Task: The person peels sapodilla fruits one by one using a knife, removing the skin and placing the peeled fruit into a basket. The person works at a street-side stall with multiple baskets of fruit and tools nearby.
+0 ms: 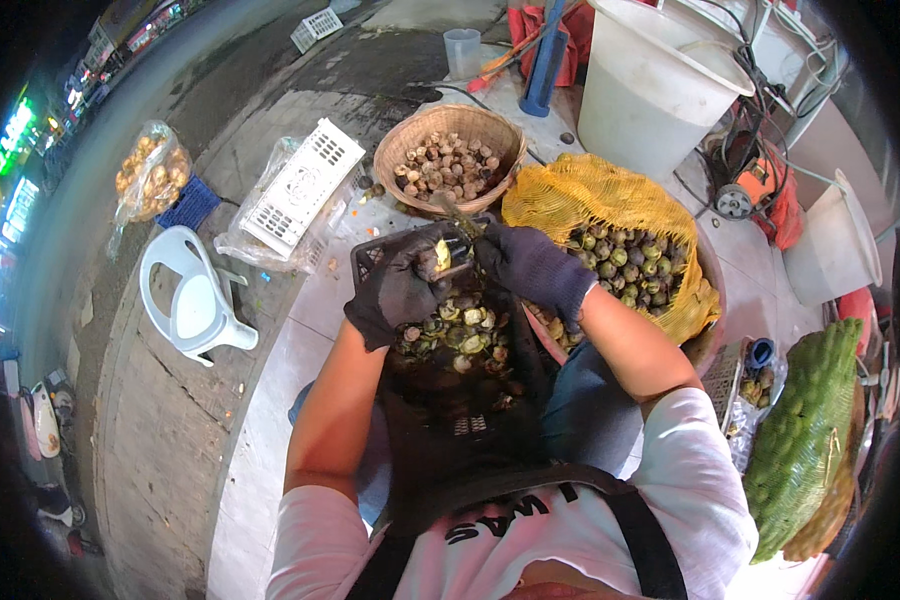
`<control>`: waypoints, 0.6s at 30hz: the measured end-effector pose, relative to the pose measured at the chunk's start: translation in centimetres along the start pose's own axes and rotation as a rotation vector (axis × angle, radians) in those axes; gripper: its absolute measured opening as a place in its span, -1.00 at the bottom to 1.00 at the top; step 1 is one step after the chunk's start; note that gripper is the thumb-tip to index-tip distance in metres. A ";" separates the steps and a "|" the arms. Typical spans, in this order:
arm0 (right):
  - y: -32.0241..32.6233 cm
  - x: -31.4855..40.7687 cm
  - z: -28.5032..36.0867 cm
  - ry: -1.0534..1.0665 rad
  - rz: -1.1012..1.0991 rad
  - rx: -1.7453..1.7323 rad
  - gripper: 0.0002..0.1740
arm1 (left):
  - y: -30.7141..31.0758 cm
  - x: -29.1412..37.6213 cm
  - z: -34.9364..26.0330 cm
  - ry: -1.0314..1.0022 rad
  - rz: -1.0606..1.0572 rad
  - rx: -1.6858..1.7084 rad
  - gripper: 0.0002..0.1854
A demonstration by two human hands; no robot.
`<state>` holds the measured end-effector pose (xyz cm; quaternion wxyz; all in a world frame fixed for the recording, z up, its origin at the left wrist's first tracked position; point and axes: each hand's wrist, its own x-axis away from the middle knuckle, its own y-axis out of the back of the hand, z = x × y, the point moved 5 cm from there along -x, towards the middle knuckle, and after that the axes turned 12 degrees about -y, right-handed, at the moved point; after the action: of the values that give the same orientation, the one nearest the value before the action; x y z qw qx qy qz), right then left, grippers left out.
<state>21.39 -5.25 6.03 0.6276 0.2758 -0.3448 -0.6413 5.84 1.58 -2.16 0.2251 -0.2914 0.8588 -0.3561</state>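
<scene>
My left hand (397,289), in a dark glove, grips a round nut (429,264) with pale yellow flesh exposed at its side. Close by on the right, my right hand (529,262), in a dark knit glove, is closed around a slim tool (456,214), apparently a knife; its far end points up and left. Beneath both hands is a black plastic crate (365,259). Cut green and pale husk pieces (469,330) lie below the hands, above my dark apron (457,450). The fingers hide part of the nut and the tool's handle.
Ahead, a wicker basket (390,150) holds brown nuts. At right, a yellow mesh bag (592,180) of green-dark nuts sits in a tub (711,352). A white bucket (637,112), corded machine (750,187) and green mesh sack (802,442) stand beyond. Left are a white crate (304,187) and plastic chair (195,300).
</scene>
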 end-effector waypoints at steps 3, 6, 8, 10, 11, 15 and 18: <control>0.4 0.2 0.1 0.116 -0.066 -0.151 -0.67 | -2.1 0.1 -1.6 -0.028 -0.024 -0.009 -0.70; 0.3 0.4 0.4 0.165 -0.106 -0.150 -0.72 | -3.5 -0.7 -2.9 -0.036 0.058 -0.465 -0.66; -0.2 0.3 0.6 0.112 -0.099 -0.046 -0.74 | -4.0 -0.4 -3.4 -0.089 0.082 -0.796 -0.81; -0.5 0.7 1.3 0.174 -0.096 -0.048 -0.75 | -4.1 -0.1 -4.1 -0.239 0.089 -1.275 -0.80; -0.7 0.8 1.6 0.205 -0.094 -0.048 -0.76 | -4.3 0.0 -4.1 -0.301 0.155 -1.535 -0.77; -1.4 1.2 2.1 0.225 -0.038 -0.070 -0.77 | -1.0 0.0 -3.2 -0.198 -0.163 -0.703 -0.80; -1.8 1.6 2.6 0.286 -0.035 -0.045 -0.77 | 0.5 -0.1 -3.1 -0.222 -0.211 -0.976 -0.80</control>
<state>18.10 -6.60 6.30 0.6651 0.3561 -0.2326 -0.6138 3.91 3.48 -0.52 0.1153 -0.4838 0.8619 0.0986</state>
